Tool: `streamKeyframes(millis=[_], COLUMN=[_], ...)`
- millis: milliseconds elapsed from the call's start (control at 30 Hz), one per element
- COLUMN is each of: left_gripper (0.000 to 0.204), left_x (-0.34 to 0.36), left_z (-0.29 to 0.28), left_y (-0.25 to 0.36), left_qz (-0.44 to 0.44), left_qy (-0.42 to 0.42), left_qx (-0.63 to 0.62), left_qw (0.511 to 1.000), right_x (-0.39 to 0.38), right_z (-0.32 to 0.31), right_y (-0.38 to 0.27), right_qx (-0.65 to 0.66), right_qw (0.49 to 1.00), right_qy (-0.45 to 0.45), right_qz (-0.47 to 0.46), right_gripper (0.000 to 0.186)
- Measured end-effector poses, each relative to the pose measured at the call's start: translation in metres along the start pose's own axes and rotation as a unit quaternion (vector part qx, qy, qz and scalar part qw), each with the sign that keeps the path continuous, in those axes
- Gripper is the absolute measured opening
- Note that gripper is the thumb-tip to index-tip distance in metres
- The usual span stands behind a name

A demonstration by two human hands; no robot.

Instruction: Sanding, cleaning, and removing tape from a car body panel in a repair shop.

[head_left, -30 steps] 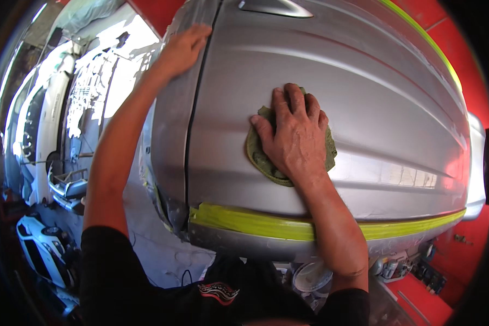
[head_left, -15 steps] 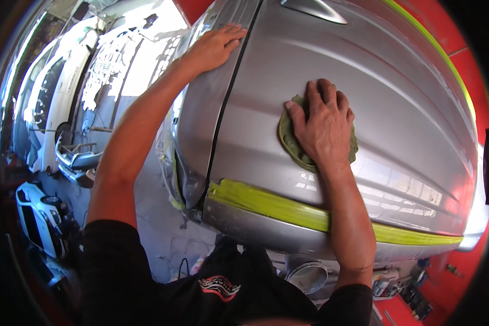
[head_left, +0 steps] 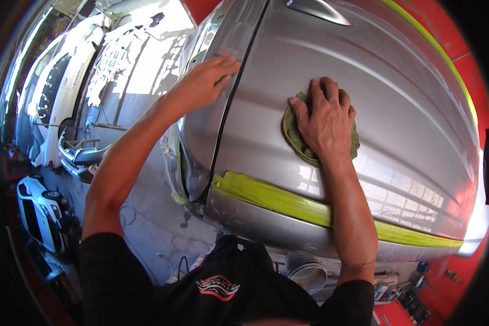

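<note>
A silver car body panel [head_left: 277, 136] with a chrome handle [head_left: 318, 12] near its far edge fills the middle and right of the view. My right hand [head_left: 327, 125] presses a round, folded olive-green cloth [head_left: 294, 133] onto this panel, thumb and fingers spread over it. Part of the cloth is hidden under my palm. My left hand [head_left: 205, 81] is by the neighbouring silver panel [head_left: 214, 111], left of the dark gap. Its fingers are stretched out, a little smeared by motion, and hold nothing; whether it touches the panel I cannot tell.
Yellow-green masking tape [head_left: 271, 196] runs along the panel's near edge. Clear plastic sheeting [head_left: 174, 155] hangs at its left corner. A bucket [head_left: 309, 277] stands below on the right. At left are a white car [head_left: 70, 81], a loose bumper [head_left: 84, 152] and a light-blue car [head_left: 41, 214].
My left hand has moved down and slightly left, and its fingers now blur. My right hand stays on the cloth. The view has shifted slightly.
</note>
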State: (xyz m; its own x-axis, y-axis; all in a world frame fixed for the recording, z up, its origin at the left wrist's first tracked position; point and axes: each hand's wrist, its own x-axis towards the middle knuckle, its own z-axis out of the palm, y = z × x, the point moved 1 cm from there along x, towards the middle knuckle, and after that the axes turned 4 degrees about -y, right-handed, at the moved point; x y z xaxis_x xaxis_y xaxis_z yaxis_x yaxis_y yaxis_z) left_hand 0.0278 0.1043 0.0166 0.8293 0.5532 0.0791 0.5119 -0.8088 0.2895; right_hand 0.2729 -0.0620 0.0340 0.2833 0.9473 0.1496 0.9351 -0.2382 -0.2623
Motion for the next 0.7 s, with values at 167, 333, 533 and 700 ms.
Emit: streamKeyframes(millis=[167,333,533,700], left_gripper=[0.038,0.038,0.039,0.042], left_x=[-0.048,0.012,-0.052,-0.038], left_z=[-0.003,0.003,-0.011,-0.017], left_y=[0.028,0.007,0.028,0.027], left_qz=[-0.021,-0.016,-0.030,0.013], left_qy=[-0.026,0.050,-0.029,-0.039], left_qx=[-0.071,-0.026,-0.067,-0.040], left_qw=[0.997,0.998,0.997,0.998], right_x=[0.000,0.003,0.001,0.001], right_z=[0.001,0.004,0.002,0.005], right_y=[0.002,-0.001,0.003,0.000], right_qx=[-0.016,0.004,-0.015,-0.006], right_qw=[1.000,1.000,1.000,1.000], right_qy=[0.000,0.005,0.020,0.014], right_qz=[0.009,-0.007,-0.001,-0.006], right_gripper=[0.061,0.060,0.060,0.060])
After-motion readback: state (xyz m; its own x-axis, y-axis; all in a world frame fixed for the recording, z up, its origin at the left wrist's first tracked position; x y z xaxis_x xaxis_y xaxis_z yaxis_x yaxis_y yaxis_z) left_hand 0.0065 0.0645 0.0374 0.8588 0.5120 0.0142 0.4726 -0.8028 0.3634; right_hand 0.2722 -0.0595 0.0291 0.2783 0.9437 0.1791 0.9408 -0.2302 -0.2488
